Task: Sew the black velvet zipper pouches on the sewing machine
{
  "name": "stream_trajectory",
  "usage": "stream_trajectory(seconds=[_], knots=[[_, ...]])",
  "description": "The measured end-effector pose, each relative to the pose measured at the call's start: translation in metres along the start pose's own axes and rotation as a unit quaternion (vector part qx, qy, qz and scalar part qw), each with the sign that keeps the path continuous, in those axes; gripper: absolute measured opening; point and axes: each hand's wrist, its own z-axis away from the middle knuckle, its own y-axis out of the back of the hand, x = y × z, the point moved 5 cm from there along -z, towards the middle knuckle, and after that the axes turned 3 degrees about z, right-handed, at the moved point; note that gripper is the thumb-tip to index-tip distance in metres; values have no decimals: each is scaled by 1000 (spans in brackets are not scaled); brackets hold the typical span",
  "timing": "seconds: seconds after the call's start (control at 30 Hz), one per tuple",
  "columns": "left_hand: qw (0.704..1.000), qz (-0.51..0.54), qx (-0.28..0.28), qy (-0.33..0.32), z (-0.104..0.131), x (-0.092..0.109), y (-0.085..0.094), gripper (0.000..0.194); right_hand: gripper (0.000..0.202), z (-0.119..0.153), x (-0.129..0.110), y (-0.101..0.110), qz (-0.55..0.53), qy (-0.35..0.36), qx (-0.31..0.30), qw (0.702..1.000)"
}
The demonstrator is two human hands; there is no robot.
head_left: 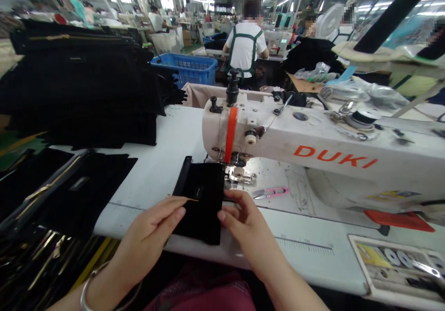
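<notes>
A black fabric piece (205,218) with a small label lies on the sewing table, its far right corner close to the presser foot (239,175) of the white sewing machine (278,130). My left hand (149,232) is closed on the left side of the piece, thumb and index finger together over the fabric. On the right edge, my right hand (245,220) grips the piece between thumb and fingers. A dark strip (182,176) runs along the fabric's left edge. Pink-handled thread snips (271,192) lie to the right of the presser foot.
Tall stacks of black fabric pieces (79,88) stand at left, with more zippered pieces (100,186) at the table's left edge. Behind is a blue basket (187,67). A bobbin tray (399,264) sits at front right. Beyond the machine, a person (245,47) sits facing away.
</notes>
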Motion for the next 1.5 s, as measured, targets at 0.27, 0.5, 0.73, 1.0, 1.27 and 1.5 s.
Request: stream_trajectory(seconds=[0.27, 0.5, 0.73, 1.0, 1.27, 1.5], knots=[[962, -87, -25, -256, 22, 28, -21, 30, 20, 38, 6, -21, 299, 57, -19, 952], [954, -127, -109, -249, 25, 17, -47, 28, 17, 71, 0, -14, 523, 307, 42, 794], [975, -73, -29, -210, 22, 22, -34, 21, 20, 70, 4, -8, 499, 338, 28, 798], [935, -185, -117, -279, 34, 24, -53, 30, 22, 68, 5, -8, 489, 357, 15, 795], [945, -130, -96, -286, 32, 16, -45, 27, 22, 69, 4, -9, 500, 360, 4, 788], [932, -162, -111, -305, 32, 18, -49, 26, 21, 69, 1, -8, 498, 363, -1, 787]])
